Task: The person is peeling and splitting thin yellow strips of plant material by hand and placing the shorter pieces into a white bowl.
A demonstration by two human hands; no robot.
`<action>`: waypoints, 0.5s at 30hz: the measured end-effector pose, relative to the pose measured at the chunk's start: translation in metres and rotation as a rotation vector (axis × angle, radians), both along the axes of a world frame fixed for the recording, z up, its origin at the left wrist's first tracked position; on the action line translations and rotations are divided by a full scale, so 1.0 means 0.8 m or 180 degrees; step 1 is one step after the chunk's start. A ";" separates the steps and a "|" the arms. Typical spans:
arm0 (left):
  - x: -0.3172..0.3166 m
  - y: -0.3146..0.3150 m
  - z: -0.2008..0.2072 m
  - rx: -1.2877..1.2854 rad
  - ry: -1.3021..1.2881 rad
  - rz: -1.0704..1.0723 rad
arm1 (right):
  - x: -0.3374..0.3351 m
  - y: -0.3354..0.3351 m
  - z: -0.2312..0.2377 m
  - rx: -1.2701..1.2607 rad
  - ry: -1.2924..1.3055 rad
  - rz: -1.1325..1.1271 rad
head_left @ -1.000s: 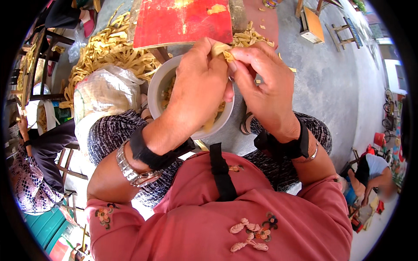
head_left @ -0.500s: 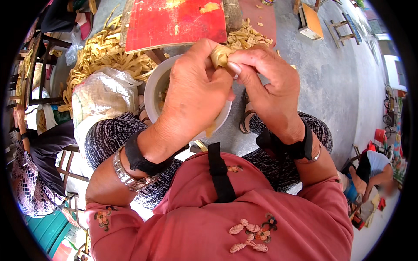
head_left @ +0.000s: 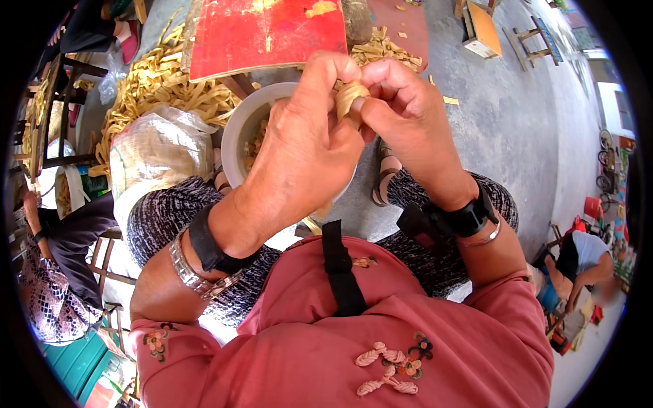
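Note:
A small roll of pale yellow-tan strip (head_left: 349, 98) sits between the fingertips of both my hands, its layers wrapped over each other. My left hand (head_left: 294, 153) is closed round its left side, with thumb and forefinger bent. From the right, my right hand (head_left: 420, 129) pinches it, thumb pressed against the lower right of the roll. Beneath my left hand stands a white bucket (head_left: 232, 139), partly covered by that hand. Yellowish pieces (head_left: 254, 146) lie inside it. What kind of strip it is, I cannot tell.
A worn red board (head_left: 269, 34) lies just ahead. A heap of long yellow strips (head_left: 153, 85) spreads on the floor at left, beside a whitish sack (head_left: 162, 146). Shorter strips (head_left: 384, 51) lie beyond my hands. A wooden stool (head_left: 483, 30) stands far right; people sit at both sides.
The roll has turned in my fingers and shows more of its wrapped side. My right thumb has shifted onto it, and more of the bucket's inside shows.

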State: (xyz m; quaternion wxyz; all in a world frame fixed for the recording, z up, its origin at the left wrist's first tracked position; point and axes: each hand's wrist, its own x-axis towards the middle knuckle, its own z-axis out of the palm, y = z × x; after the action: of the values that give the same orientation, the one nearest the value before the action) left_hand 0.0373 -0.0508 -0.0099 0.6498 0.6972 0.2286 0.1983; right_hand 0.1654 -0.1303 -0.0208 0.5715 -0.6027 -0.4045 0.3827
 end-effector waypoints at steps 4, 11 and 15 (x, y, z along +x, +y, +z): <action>0.003 -0.002 -0.014 0.0767 -0.0217 0.0050 | -0.003 0.001 -0.005 0.0186 -0.0031 -0.0346; -0.001 0.004 -0.007 0.1235 -0.0041 0.0012 | -0.004 -0.002 -0.004 0.0095 0.0421 -0.0067; -0.004 0.022 -0.027 0.0811 -0.0766 -0.0138 | 0.003 -0.009 0.018 -0.0185 0.0810 0.0232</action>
State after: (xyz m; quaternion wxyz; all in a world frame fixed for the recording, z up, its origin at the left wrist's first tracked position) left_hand 0.0340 -0.0333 -0.0317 0.5830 0.7500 0.1071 0.2936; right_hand 0.1681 -0.1378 -0.0062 0.5863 -0.5505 -0.3391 0.4881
